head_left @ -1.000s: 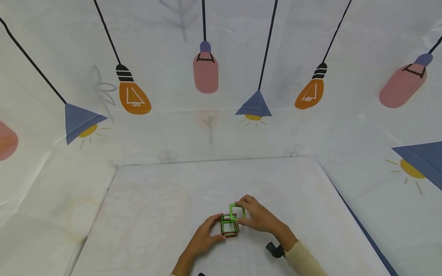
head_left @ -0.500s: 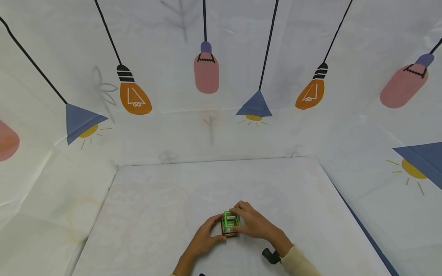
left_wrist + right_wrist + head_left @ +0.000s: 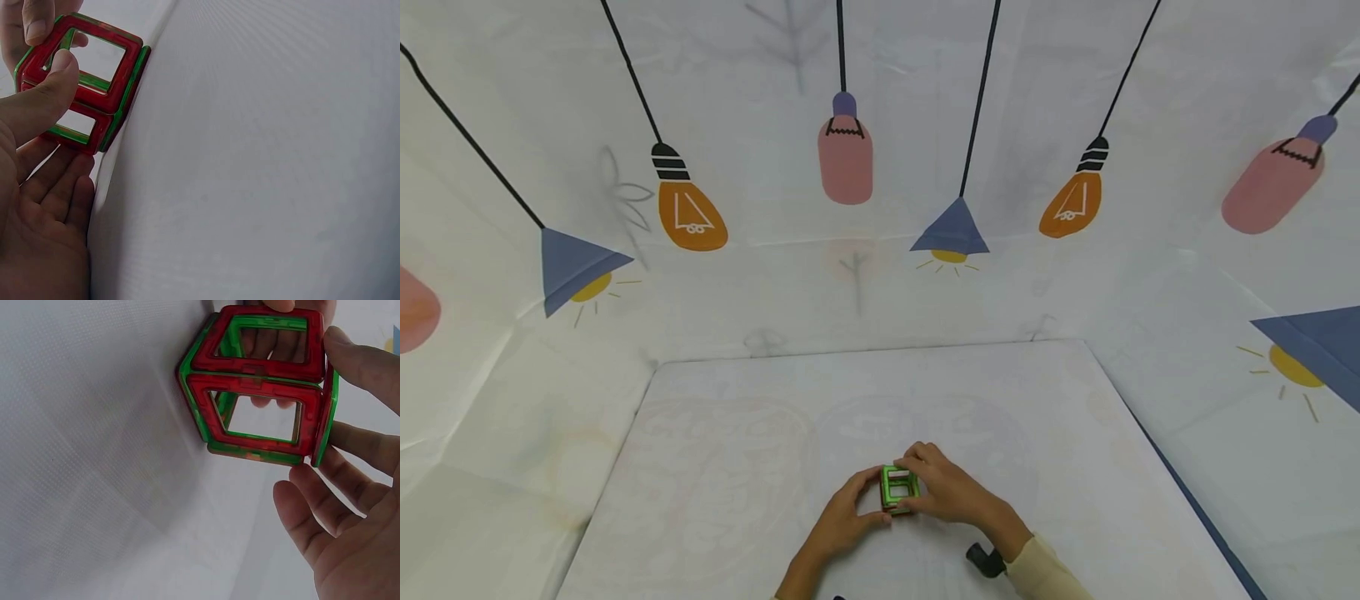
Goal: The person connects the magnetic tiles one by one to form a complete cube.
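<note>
A small cube of red and green magnetic tiles (image 3: 255, 381), with open square frames for sides, stands on the white table in front of me. My left hand (image 3: 847, 514) holds it at its left side; in the left wrist view the thumb presses a red frame (image 3: 126, 72). On top of the cube lies a square green magnetic tile (image 3: 886, 487), level with the upper edges. My right hand (image 3: 953, 489) pinches this tile between thumb and fingers at its right part. In the right wrist view the tile (image 3: 329, 422) sits against the cube's top, edge-on.
A white table (image 3: 722, 475) spreads around the hands, with a white wall (image 3: 760, 283) of printed lamps behind. A black device (image 3: 985, 560) is near the right wrist. A pale sleeve (image 3: 1045, 571) covers the right forearm.
My right hand has brought the green tile down and left, from above the cube's far right corner onto its top. The left hand has kept its hold on the cube.
</note>
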### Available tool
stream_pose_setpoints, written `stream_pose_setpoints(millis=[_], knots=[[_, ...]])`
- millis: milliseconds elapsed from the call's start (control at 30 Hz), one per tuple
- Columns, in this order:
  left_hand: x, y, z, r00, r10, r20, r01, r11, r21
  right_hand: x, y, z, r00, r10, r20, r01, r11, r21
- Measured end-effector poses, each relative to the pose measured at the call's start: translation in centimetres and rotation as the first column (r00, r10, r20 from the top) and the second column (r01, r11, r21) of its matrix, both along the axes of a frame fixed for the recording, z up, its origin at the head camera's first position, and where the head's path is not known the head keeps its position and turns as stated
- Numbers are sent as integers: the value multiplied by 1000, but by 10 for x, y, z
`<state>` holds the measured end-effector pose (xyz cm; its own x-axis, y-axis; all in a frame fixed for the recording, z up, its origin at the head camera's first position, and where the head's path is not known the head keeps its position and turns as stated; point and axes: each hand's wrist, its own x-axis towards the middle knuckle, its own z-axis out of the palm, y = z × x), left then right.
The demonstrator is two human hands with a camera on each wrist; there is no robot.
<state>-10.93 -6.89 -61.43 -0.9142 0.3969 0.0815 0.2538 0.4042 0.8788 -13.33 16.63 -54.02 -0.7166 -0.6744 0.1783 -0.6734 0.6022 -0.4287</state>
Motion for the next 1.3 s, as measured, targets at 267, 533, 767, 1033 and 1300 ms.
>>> stream_pose_setpoints(millis=[267, 533, 767, 1033, 1300], knots=[[1, 0, 1, 1000, 1, 19, -1, 1000, 1, 0, 1, -1, 1000, -6, 12, 6, 1000, 8], [0, -1, -1, 1000, -1, 24, 2, 1000, -1, 1, 1, -3, 1000, -10, 9, 10, 1000, -6], [-1, -2, -1, 1000, 1, -21, -1, 1000, -5, 4, 0, -10, 999, -42, 3, 42, 997, -63], [-2, -2, -3, 999, 8, -36, -9, 1000, -20, 6, 1, -18, 997, -49, -67, 39, 989, -143], [-2, -2, -4, 999, 5, -44, -5, 1000, -3, 6, 2, -25, 994, -54, -94, 35, 979, -200]])
